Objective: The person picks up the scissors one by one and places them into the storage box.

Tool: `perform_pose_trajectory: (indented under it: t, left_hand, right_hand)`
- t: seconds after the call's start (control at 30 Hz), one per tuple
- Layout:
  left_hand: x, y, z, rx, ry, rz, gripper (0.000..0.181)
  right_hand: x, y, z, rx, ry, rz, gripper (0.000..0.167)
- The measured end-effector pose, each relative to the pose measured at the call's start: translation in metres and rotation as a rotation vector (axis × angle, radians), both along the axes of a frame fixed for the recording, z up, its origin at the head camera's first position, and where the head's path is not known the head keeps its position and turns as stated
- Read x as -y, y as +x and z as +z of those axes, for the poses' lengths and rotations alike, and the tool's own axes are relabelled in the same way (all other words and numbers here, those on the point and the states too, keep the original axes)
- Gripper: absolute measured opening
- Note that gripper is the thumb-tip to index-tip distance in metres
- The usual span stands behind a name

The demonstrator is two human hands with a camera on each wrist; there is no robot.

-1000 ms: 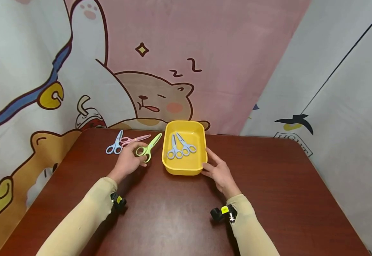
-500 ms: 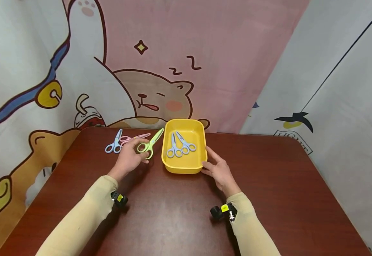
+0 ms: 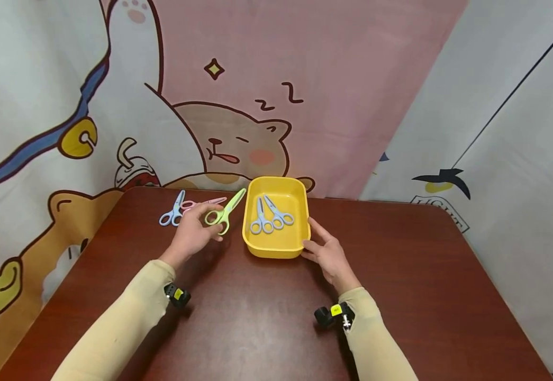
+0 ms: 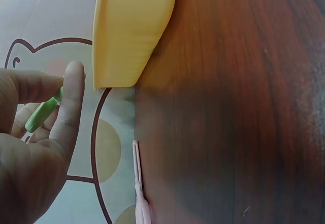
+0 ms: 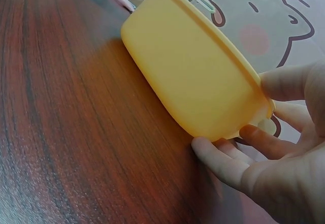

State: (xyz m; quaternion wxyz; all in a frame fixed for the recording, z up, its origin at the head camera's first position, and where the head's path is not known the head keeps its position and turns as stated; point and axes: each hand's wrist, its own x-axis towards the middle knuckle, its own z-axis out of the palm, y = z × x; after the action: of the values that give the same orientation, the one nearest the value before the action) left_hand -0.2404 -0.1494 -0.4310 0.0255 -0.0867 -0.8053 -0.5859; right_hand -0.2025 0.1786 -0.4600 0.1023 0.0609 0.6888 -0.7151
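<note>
My left hand point(image 3: 192, 233) pinches a pair of green scissors point(image 3: 228, 209) by its handle loops. The blades point up and right, toward the yellow plastic tray point(image 3: 276, 254). In the left wrist view only a short green part of the scissors point(image 4: 43, 113) shows between thumb and fingers. My right hand point(image 3: 329, 259) holds the tray's near right corner, thumb at the rim and fingers along the outer wall and lower edge. Two pairs of blue scissors point(image 3: 261, 219) lie inside the tray. Left of it lie blue scissors point(image 3: 173, 210) and pink scissors point(image 3: 216, 200), the latter partly hidden by my left hand.
The tray stands near the back edge of a dark red-brown wooden table point(image 3: 252, 317). Behind the table hangs a cloth with cartoon animals point(image 3: 238, 143). A small black camera sits on each wrist.
My left hand has carried the green scissors slightly up and toward the tray. The right hand keeps its hold on the corner, and the tray stays in place.
</note>
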Motion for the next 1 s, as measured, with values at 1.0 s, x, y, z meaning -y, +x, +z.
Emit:
perform_pose_trajectory:
  t: [1.0]
  left_hand:
    - [-0.017, 0.003, 0.015, 0.030, 0.062, -0.039, 0.044]
  right_hand:
    - [-0.002, -0.002, -0.002, -0.013, -0.002, 0.008, 0.069]
